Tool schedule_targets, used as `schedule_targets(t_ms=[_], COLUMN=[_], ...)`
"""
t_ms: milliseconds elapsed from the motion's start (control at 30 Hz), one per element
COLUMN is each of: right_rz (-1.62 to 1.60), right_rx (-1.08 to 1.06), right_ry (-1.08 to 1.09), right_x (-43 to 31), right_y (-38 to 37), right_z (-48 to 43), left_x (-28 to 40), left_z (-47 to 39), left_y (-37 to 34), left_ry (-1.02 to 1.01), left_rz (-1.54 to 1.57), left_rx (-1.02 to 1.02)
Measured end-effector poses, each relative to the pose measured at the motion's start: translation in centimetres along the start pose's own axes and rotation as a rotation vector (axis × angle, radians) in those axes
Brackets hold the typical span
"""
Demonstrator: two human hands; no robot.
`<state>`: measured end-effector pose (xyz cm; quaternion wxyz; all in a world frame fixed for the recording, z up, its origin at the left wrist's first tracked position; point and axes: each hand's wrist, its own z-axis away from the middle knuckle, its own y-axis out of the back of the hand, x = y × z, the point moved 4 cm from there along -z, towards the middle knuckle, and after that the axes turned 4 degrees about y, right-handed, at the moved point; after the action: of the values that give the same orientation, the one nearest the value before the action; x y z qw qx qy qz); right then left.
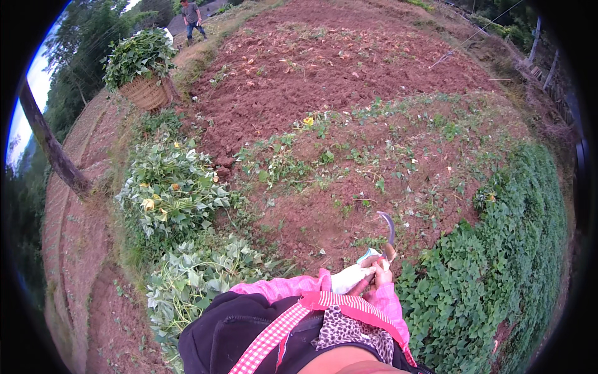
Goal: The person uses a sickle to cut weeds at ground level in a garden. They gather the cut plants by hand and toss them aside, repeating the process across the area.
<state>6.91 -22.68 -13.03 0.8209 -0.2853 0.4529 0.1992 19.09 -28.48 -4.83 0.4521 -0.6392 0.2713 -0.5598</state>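
A sickle with a curved metal blade [388, 228] points away from me, just beyond my hands. My right hand [384, 276], below a pink sleeve, is closed around the sickle's handle end. Pressed up against it is my left hand [346, 279], in what looks like a white glove or cloth wrap. A small pale-blue patch shows at its far side. The hands overlap, so the left fingers and whatever they hold are partly hidden. Reddish soil [299, 219] with scattered cut leaves lies before me.
Dense leafy vines [472, 276] grow at the right. Heaps of cut vines [173, 187] lie along the left edge. Farther off, a woven basket [145, 92] is piled with leaves [138, 56]. A person [191, 18] stands beyond it. A leaning trunk or post [53, 145] rises at far left.
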Motion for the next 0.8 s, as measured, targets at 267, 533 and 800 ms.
schedule_targets(t_ms=[267, 533, 800], right_rz=[-0.007, 0.342, 0.029], right_rx=[0.014, -0.308, 0.086], right_ry=[0.007, 0.225, 0.222], right_x=[-2.3, -3.7, -0.8], right_y=[0.8, -5.0, 1.8], right_z=[-0.3, 2.2, -3.2], left_x=[0.3, 2.5, -0.4], left_z=[1.0, 0.7, -0.4], left_y=[0.9, 3.6, 4.1], left_ry=[0.086, 0.166, 0.255], left_rz=[0.03, -0.314, 0.754], left_rx=[0.006, 0.25, -0.21])
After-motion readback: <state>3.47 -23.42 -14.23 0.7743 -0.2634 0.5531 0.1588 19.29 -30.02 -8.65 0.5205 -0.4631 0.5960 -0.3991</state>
